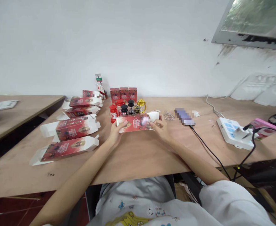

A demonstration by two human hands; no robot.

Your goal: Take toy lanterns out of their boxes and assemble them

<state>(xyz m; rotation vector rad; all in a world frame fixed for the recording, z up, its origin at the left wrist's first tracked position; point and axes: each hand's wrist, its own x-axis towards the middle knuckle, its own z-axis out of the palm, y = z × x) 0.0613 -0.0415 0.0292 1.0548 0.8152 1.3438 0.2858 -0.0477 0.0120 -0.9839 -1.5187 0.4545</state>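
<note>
Fingers of the left hand (115, 133) clasp one end of a long red carton (138, 123), the thumb laid on its printed face, the rest tucked out of my sight behind it. At the other end, the right hand (162, 129) pinches the card between bent thumb and forefinger, beside a white flap (154, 116). They have the carton over the tan tabletop (138, 157), just in front of some little lanterns (124, 109). It's an oblong of thin card, its deep red paling toward the left end, with light lettering slanting across. The lanterns look glossy and rounded, capped in red, black and gold. Off to the left lie more cartons (67, 149), flattish and red, their stiff white flaps splayed.
</note>
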